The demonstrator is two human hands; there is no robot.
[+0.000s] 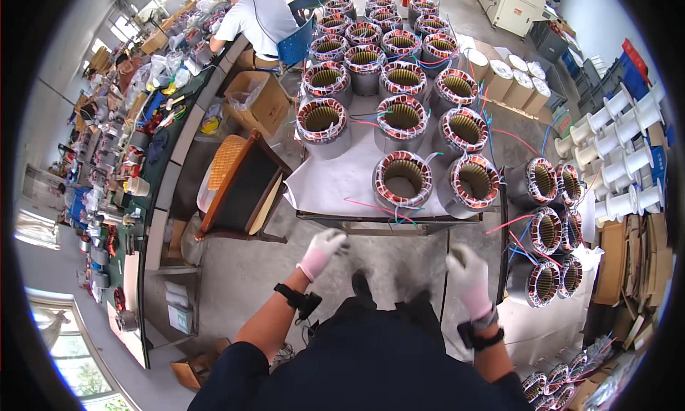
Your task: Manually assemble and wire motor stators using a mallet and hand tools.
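Clock directions are taken from the middle of the view. On a pale blue label [660, 172] at 3 o'clock, faint marks are seen, too small to be read; a marked patch is also borne by the cream machine [505, 8] at 1 o'clock. In a cardboard box [277, 100] between 10 and 11 o'clock, clear plastic [246, 93] is held. By a white bucket [137, 187] at 9 o'clock, a cluttered counter is shared with bags and tools; its contents are hidden. White spools [619, 165] are stacked at 3 o'clock. The wire-wound rings [404, 167] are stood upright in rows on the sheet-covered counter [342, 216], from 12 to 2 o'clock, while others [546, 282] are laid on their sides near 3 to 4 o'clock. The gloved left hand [325, 254] is held apart from the nearest ring, its fingers loosely curled and parted, with nothing gripped. The gloved right hand [467, 275] is held below the front right ring; how far its fingers are spread cannot be told.
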